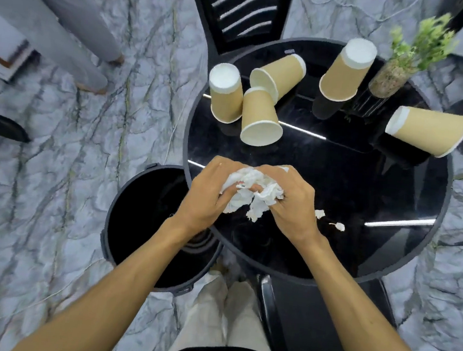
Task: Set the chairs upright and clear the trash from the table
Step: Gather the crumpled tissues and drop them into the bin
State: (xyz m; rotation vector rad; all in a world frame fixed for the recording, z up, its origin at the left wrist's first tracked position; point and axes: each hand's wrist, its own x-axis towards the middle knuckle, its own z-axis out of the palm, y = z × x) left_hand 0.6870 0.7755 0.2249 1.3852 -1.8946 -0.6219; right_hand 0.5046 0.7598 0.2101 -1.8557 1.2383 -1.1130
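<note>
Evidently, the clearing is judged barely begun. Left of the round glossy black table (352, 172), an open black plastic bin (141, 217) is seen, its inside too dark to be read. Over the table's near edge, a crumpled wad of white tissue paper (251, 194) is gripped by the left hand (208, 195) and the right hand (289, 206), with fingers curled into it. Just right of the hands, two small white paper scraps (340, 226) are left. Farther back on the table, five tan paper cups (261, 118) remain, some inverted, some tipped. Beyond it, a black slatted chair (240, 12) appears upright.
</note>
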